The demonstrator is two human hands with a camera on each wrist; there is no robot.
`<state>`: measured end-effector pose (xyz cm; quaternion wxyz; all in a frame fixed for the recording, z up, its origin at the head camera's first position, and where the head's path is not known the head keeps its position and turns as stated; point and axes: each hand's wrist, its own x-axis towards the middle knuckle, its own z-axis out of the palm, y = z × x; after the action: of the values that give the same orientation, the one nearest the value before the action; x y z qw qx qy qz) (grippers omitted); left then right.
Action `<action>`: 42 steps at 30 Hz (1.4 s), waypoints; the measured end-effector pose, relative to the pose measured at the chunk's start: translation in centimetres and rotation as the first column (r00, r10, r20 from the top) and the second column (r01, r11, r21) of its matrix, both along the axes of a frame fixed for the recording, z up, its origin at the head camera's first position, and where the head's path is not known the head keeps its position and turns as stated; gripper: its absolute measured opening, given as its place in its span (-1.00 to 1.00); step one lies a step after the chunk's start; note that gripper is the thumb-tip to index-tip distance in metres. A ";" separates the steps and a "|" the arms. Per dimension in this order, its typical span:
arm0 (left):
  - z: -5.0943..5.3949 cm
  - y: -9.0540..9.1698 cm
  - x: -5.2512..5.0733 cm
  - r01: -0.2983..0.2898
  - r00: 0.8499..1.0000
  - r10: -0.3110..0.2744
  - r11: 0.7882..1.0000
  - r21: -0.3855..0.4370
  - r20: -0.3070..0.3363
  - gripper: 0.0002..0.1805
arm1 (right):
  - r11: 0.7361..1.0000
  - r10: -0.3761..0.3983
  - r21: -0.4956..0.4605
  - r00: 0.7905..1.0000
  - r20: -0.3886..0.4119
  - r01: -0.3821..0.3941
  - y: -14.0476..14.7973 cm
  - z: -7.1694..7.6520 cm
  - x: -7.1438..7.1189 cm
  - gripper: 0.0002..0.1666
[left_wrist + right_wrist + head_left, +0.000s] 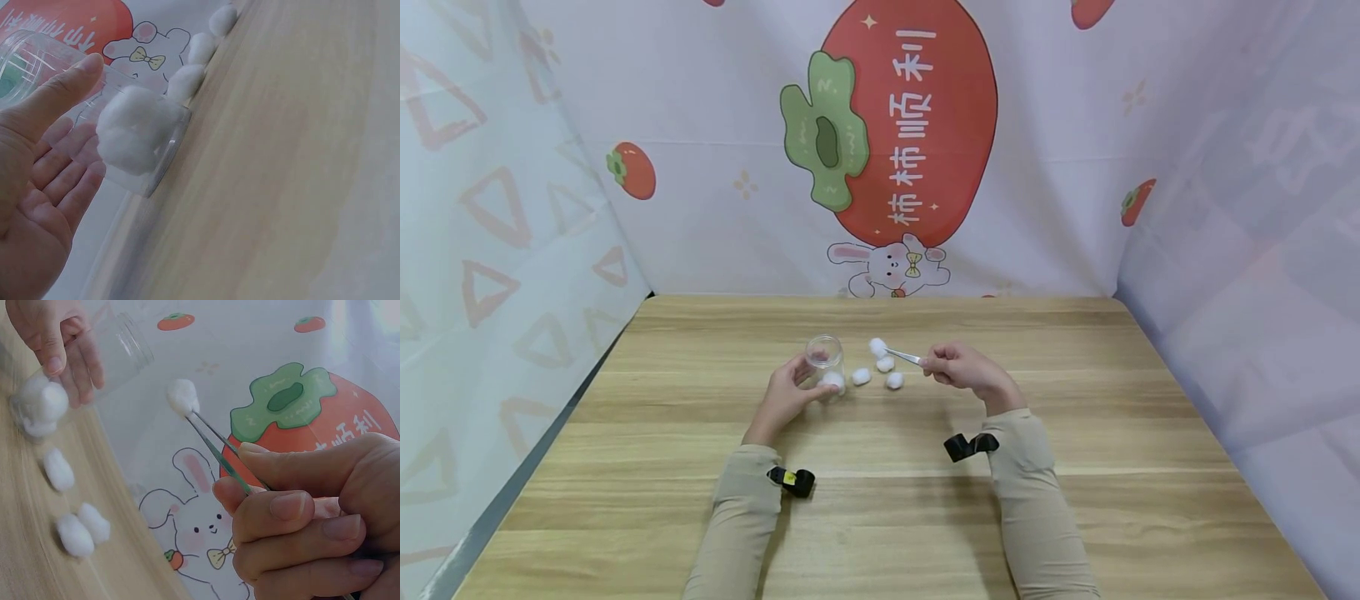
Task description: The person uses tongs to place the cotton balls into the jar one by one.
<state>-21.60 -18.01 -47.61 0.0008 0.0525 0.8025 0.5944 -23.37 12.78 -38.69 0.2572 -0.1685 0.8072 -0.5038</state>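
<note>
My left hand (786, 396) holds a clear plastic jar (824, 353) upright on the wooden table, thumb on one side and fingers on the other. White cotton balls (134, 131) lie at the bottom of the jar; its mouth is uncovered. Between thumb and fingers, my right hand (962, 367) pinches metal tweezers (215, 447). Their tips grip one cotton ball (182, 397), raised off the table to the right of the jar. Three loose cotton balls (861, 377) lie on the table between the jar and the right hand.
The wood-grain table (880, 517) reaches back to a hanging cloth (1045, 150) printed with persimmons and a rabbit. More cloth walls (505, 250) stand at the left and right sides. A black strap (972, 447) is on each sleeved wrist.
</note>
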 end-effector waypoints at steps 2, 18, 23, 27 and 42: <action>0.0 0.0 0.0 0.002 1.000 -0.002 1.000 -0.004 -0.004 -0.24 | 1.000 -0.002 0.008 1.000 -0.002 0.002 -0.1 0.1 0.0 -0.68; 0.1 0.1 0.0 -0.002 1.000 0.002 1.000 -0.003 0.007 -0.25 | 1.000 -0.018 0.016 1.000 -0.020 0.018 -1.2 0.6 -0.2 -0.70; 1.5 0.5 0.7 0.002 1.000 -0.002 1.000 -0.020 0.015 -0.27 | 1.000 -0.001 0.005 0.999 -0.038 0.001 -1.6 0.8 -0.2 -0.67; 2.7 0.7 1.5 0.012 1.000 -0.012 0.999 -0.033 0.000 -0.29 | 1.000 0.010 0.005 0.999 -0.045 -0.010 -1.9 0.9 -0.2 -0.66; 3.6 0.8 1.9 0.008 1.000 -0.008 1.000 -0.024 0.021 -0.29 | 0.999 0.037 0.001 0.998 -0.058 -0.037 -3.0 1.2 -0.4 -0.70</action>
<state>-19.70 -17.19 -44.00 0.0123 0.0494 0.8094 0.5850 -23.78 9.79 -37.50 0.2429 -0.1981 0.8111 -0.4938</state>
